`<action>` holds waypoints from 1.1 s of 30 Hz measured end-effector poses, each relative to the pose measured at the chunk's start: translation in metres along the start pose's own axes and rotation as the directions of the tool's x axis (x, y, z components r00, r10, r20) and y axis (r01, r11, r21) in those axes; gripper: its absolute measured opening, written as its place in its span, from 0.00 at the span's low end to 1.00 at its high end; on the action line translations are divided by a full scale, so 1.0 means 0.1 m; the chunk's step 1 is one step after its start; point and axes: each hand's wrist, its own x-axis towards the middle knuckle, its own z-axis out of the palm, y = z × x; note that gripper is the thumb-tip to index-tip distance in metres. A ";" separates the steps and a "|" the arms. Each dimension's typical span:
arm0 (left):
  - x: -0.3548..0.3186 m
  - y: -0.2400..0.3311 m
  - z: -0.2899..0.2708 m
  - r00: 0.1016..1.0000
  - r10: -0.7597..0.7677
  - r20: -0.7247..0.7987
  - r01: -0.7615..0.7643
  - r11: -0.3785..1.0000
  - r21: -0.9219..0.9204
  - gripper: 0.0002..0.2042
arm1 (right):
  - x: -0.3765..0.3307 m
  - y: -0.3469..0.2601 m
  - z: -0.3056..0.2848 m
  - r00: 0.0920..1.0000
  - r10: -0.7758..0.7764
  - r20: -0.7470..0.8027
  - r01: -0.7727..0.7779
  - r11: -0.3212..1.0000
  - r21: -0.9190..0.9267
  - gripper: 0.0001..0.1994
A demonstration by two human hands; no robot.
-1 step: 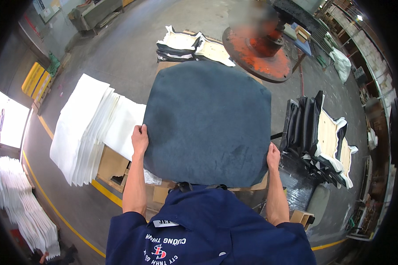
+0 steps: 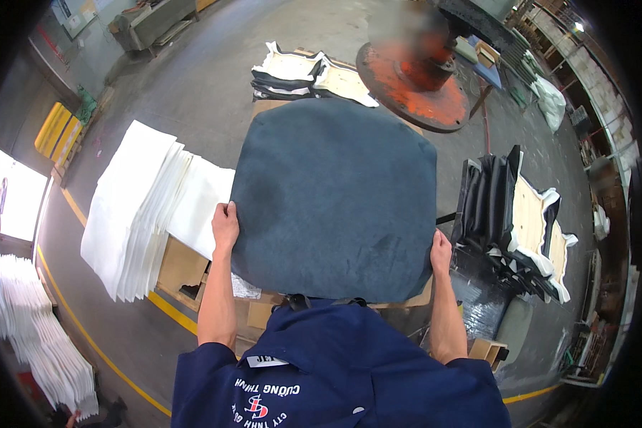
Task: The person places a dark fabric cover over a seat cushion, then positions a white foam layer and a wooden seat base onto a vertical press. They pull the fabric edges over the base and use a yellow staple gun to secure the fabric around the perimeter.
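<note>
A large dark blue-grey seat cushion [image 2: 335,200] with rounded corners lies flat in front of me, over a cardboard-covered work surface [image 2: 182,267]. My left hand [image 2: 225,225] grips its left edge near the front corner, fingers on top. My right hand [image 2: 440,250] holds the right edge near the front corner. Both forearms come up from my dark blue shirt at the bottom of the view.
A stack of white foam sheets [image 2: 150,214] lies just left of the cushion. Upholstered seat pads [image 2: 513,214] stand on edge at the right. Beyond are more pads [image 2: 299,71] and a round orange machine base [image 2: 414,78]. Another white stack [image 2: 36,342] sits past a yellow floor line [image 2: 121,342].
</note>
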 end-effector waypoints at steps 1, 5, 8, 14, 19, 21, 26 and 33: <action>0.02 -0.04 0.01 1.000 0.001 0.000 -0.001 1.000 -0.026 0.18 | 0.01 0.01 0.01 1.000 -0.004 0.014 0.003 0.999 0.046 0.21; 0.05 -0.13 0.04 1.000 -0.004 0.024 0.006 0.997 -0.083 0.18 | 0.04 0.09 0.03 0.998 -0.002 0.063 -0.010 0.979 0.202 0.22; 0.05 -0.14 0.00 0.998 -0.027 0.062 0.036 0.990 -0.137 0.18 | 0.01 0.01 0.06 0.986 0.078 0.148 -0.124 0.936 0.330 0.22; 0.09 -0.21 0.08 0.995 -0.020 0.100 0.043 0.971 -0.234 0.19 | 0.07 0.19 0.02 0.965 0.120 0.234 -0.220 0.856 0.469 0.23; 0.13 -0.27 0.05 0.988 -0.036 0.151 0.075 0.963 -0.260 0.19 | 0.01 0.12 0.02 0.964 0.106 0.242 -0.216 0.843 0.492 0.23; 0.12 -0.26 0.06 0.984 -0.043 0.170 0.088 0.961 -0.263 0.19 | 0.01 0.10 0.02 0.965 0.103 0.241 -0.213 0.843 0.493 0.24; 0.16 -0.30 0.05 0.981 -0.040 0.191 0.091 0.960 -0.265 0.19 | 0.00 0.06 0.01 0.956 0.135 0.259 -0.254 0.824 0.507 0.23; 0.19 -0.35 0.06 0.985 0.001 0.171 0.042 0.967 -0.251 0.19 | 0.00 0.15 0.00 0.951 0.151 0.269 -0.274 0.814 0.513 0.23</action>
